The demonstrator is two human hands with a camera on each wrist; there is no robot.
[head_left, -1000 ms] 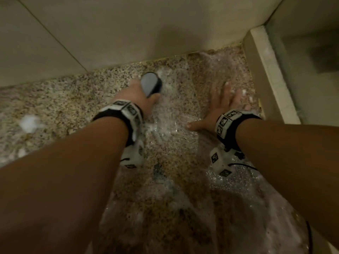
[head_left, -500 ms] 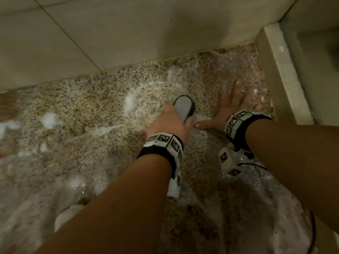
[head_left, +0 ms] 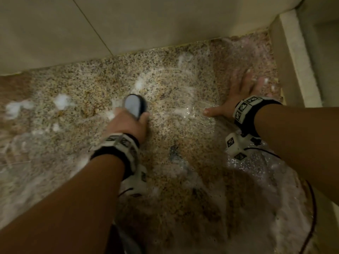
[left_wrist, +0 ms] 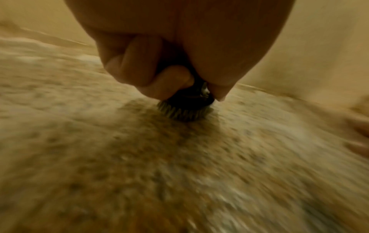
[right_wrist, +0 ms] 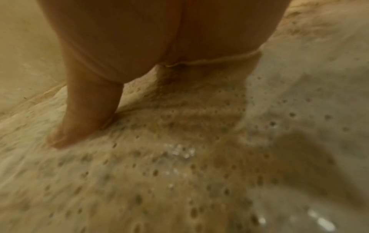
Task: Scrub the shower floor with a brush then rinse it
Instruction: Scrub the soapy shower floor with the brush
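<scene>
My left hand (head_left: 126, 123) grips a scrub brush (head_left: 134, 105) with a grey top and dark body, pressed down on the speckled granite shower floor (head_left: 165, 88). In the left wrist view the curled fingers (left_wrist: 139, 71) wrap the brush (left_wrist: 187, 100), and its pale bristles (left_wrist: 183, 112) touch the floor. My right hand (head_left: 240, 92) lies flat on the wet floor near the right curb, fingers spread and the thumb pointing left. The right wrist view shows that hand's palm (right_wrist: 159, 36) and thumb (right_wrist: 83, 113) resting in foamy water (right_wrist: 199, 149).
A beige tiled wall (head_left: 128, 24) bounds the floor at the back. A raised pale curb (head_left: 293, 57) runs along the right side. White foam patches (head_left: 62, 102) lie on the left, and soapy water (head_left: 256, 180) covers the near right floor.
My left hand has carried the brush leftward and toward me across the floor, away from my right hand. The right hand has stayed flat in the same spot.
</scene>
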